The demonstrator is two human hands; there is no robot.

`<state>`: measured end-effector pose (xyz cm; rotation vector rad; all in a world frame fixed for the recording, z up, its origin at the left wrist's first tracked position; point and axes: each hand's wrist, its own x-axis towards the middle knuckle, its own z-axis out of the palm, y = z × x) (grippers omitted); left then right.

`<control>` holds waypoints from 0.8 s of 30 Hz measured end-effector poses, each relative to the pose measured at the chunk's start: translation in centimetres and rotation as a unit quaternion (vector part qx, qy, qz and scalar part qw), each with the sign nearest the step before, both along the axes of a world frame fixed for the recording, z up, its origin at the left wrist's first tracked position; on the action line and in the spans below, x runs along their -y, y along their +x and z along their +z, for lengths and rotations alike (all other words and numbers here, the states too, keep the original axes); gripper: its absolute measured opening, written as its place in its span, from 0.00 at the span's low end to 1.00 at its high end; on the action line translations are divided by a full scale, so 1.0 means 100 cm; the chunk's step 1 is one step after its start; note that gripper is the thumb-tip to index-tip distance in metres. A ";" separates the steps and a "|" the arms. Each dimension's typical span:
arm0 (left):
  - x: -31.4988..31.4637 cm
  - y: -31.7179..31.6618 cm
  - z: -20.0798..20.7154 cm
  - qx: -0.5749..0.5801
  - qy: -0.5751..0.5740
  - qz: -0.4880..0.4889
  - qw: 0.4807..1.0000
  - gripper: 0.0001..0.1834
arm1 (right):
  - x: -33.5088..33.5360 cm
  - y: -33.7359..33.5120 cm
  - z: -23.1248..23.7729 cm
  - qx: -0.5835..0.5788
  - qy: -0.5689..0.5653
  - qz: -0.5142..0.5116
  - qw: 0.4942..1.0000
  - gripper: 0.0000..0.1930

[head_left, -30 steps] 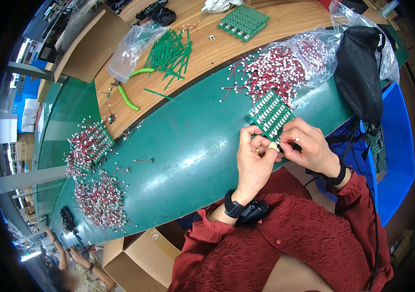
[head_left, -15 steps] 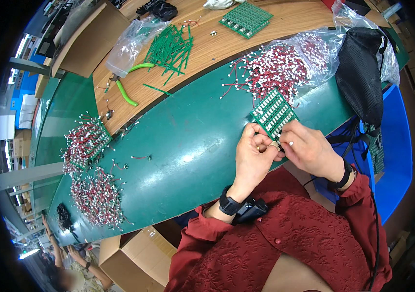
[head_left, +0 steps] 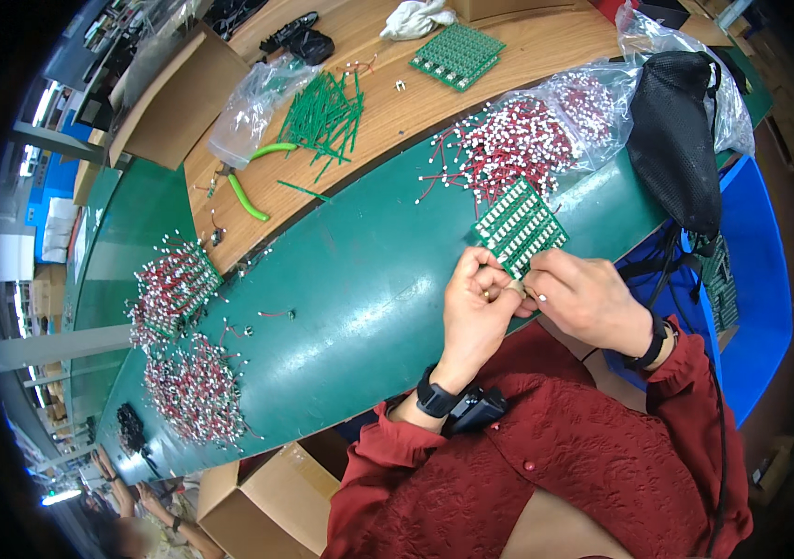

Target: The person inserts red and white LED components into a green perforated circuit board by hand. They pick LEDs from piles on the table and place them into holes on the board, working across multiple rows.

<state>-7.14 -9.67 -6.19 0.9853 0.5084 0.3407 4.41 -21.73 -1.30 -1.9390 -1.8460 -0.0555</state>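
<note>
Lower and closer to the left thumb than half a second ago, the small white connector (head_left: 542,298) now shows just below the right fingertips, and my whole head view has swung slightly. From my end of the feed, I see the green circuit board (head_left: 522,226) held tilted over the green bench top (head_left: 359,270), one corner toward the wearer, its rows of white parts in plain sight.

The left hand (head_left: 476,317) is pinched nearly closed on the board's near corner, thumb against curled fingers. The right hand (head_left: 588,296) meets it there, fingers drawn together; I make out the white connector poking from under them, but whatever else they grip is covered, so I can't tell.

Just beyond the board I have a heap of red leads (head_left: 508,144) with white ends, beside a clear plastic bag (head_left: 609,140). To its right sits a black mesh pouch (head_left: 676,140), near a blue bin (head_left: 762,307). Away to my left, a cluster of wired parts (head_left: 194,391) lies on the bench. On the wooden table top (head_left: 397,116) I spot green-handled pliers (head_left: 246,198) and thin green strips (head_left: 322,116).
</note>
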 end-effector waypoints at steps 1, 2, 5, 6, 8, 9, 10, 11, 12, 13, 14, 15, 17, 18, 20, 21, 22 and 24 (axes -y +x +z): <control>-0.001 -0.005 0.005 0.024 -0.038 0.003 0.999 0.17 | 0.002 0.004 0.005 -0.041 0.029 -0.012 0.999 0.07; -0.004 -0.012 0.010 0.013 -0.016 0.009 1.000 0.17 | 0.006 0.010 0.010 -0.052 0.064 -0.031 0.996 0.06; -0.026 -0.044 0.022 -0.013 0.035 0.027 0.999 0.18 | 0.007 0.036 0.017 -0.124 0.136 -0.119 0.976 0.07; -0.034 -0.055 0.024 -0.026 0.043 0.036 0.998 0.17 | 0.006 0.045 0.016 -0.167 0.130 -0.158 0.964 0.07; -0.047 -0.074 0.025 -0.094 0.042 0.027 0.994 0.17 | 0.005 0.056 0.013 -0.180 0.052 -0.180 0.966 0.06; -0.047 -0.080 0.024 -0.086 0.045 0.019 0.995 0.17 | 0.005 0.059 0.010 -0.155 0.021 -0.162 0.974 0.05; -0.048 -0.084 0.022 -0.113 0.043 0.018 0.993 0.17 | 0.004 0.060 0.006 -0.135 -0.024 -0.153 0.979 0.05; -0.047 -0.087 0.021 -0.099 0.038 0.008 0.994 0.17 | 0.004 0.058 0.003 -0.139 -0.045 -0.141 0.979 0.04; -0.045 -0.087 0.019 -0.098 0.029 -0.001 0.995 0.17 | 0.003 0.058 0.000 -0.121 -0.050 -0.149 0.980 0.04; -0.042 -0.086 0.018 -0.104 0.016 -0.009 0.994 0.17 | 0.003 0.059 -0.002 -0.105 -0.065 -0.161 0.979 0.04; -0.041 -0.083 0.016 -0.107 0.022 -0.037 0.993 0.19 | 0.002 0.060 -0.003 -0.088 -0.080 -0.173 0.978 0.04; -0.038 -0.079 0.015 -0.110 0.010 -0.052 0.992 0.18 | 0.000 0.064 -0.005 -0.087 -0.062 -0.189 0.976 0.03; -0.034 -0.069 0.014 -0.118 -0.001 -0.087 0.989 0.18 | -0.002 0.072 -0.006 -0.079 -0.064 -0.195 0.975 0.03; -0.033 -0.063 0.014 -0.122 0.002 -0.107 0.987 0.18 | -0.003 0.075 -0.008 -0.074 -0.064 -0.198 0.975 0.03; -0.031 -0.055 0.014 -0.139 0.011 -0.150 0.979 0.19 | -0.005 0.078 -0.012 -0.066 -0.061 -0.179 0.980 0.03; -0.030 -0.051 0.015 -0.152 0.018 -0.172 0.973 0.20 | -0.006 0.078 -0.015 -0.052 -0.067 -0.174 0.981 0.04; -0.030 -0.049 0.016 -0.158 0.025 -0.192 0.968 0.21 | -0.007 0.077 -0.018 -0.039 -0.074 -0.169 0.982 0.04; -0.033 -0.046 0.020 -0.193 0.081 -0.225 0.952 0.16 | -0.009 0.075 -0.022 -0.023 -0.066 -0.156 0.985 0.05</control>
